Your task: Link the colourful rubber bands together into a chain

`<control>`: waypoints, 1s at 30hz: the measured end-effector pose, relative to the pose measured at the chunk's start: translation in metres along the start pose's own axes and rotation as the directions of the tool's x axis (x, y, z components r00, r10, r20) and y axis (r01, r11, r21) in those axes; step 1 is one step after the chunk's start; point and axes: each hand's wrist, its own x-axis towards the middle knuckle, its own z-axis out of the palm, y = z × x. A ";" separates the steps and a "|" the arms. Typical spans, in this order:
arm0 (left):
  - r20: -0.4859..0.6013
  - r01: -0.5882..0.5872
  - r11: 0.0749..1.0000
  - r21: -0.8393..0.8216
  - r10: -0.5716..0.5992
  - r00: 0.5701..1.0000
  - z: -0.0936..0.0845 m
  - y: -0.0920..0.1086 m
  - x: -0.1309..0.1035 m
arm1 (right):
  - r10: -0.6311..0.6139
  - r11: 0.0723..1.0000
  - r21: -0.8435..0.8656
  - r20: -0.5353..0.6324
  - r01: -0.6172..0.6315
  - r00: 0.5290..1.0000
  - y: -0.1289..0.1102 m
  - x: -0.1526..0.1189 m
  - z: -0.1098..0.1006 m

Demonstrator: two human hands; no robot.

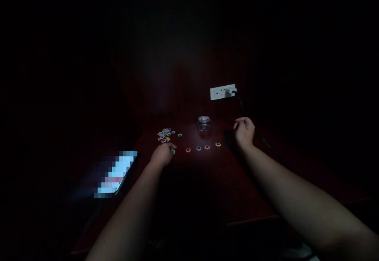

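left hand (162, 154) at the thin green ring (174, 152), left end of the ring row (198, 150); right hand (245, 133) curled; can't tell either grip; in this gloom, a stray fingertip could skew it!

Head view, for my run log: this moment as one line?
left hand: at green ring; right hand: fingers curled; rings: row between hands; jar: lidded, behind row; ring pile: beyond left hand

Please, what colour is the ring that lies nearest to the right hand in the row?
The ring looks yellow; it shows in the head view.
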 end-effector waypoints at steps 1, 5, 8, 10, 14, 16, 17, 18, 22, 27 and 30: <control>0.005 -0.001 1.000 0.002 0.001 1.000 0.001 0.002 0.000 | -0.001 1.000 0.004 0.008 0.001 1.000 0.000 0.000 0.000; 0.004 -0.030 0.999 -0.015 0.030 1.000 0.003 0.009 0.000 | 0.000 1.000 0.026 0.040 -0.001 0.999 -0.001 -0.001 0.001; -0.011 -0.058 0.998 -0.020 0.058 0.998 0.003 0.012 0.001 | 0.013 1.000 0.027 0.033 -0.014 0.999 0.001 0.000 0.000; -0.049 -0.063 0.998 -0.020 0.062 0.997 0.001 0.011 0.002 | 0.023 0.999 0.032 0.026 -0.024 0.999 0.002 0.001 -0.001; -0.131 -0.011 1.000 -0.019 0.008 0.991 -0.005 0.001 0.003 | 0.038 0.999 0.023 0.004 -0.039 0.999 0.007 0.000 -0.002; -0.168 0.036 0.999 -0.013 -0.037 0.985 -0.004 -0.005 0.003 | 0.078 0.997 0.015 -0.019 -0.078 0.997 0.009 -0.004 -0.002; -0.189 0.050 0.999 -0.003 -0.049 0.981 -0.003 -0.008 0.004 | 0.098 0.995 0.013 -0.001 -0.098 0.995 0.010 -0.005 -0.002; -0.205 0.064 0.998 0.004 -0.062 0.977 -0.001 -0.009 0.004 | 0.117 0.993 0.008 0.014 -0.118 0.993 0.011 -0.007 -0.002; -0.194 0.058 0.997 0.060 -0.045 0.980 0.005 -0.003 0.012 | 0.197 0.980 -0.016 -0.006 -0.197 0.980 0.014 -0.007 -0.002; -0.049 -0.049 0.957 0.286 0.065 0.997 0.002 0.020 0.044 | 0.233 0.972 0.024 -0.033 -0.232 0.972 0.018 -0.002 0.002; 0.036 -0.072 0.947 0.313 0.064 0.997 0.000 0.028 0.066 | 0.213 0.976 0.042 -0.007 -0.212 0.977 0.016 -0.003 0.005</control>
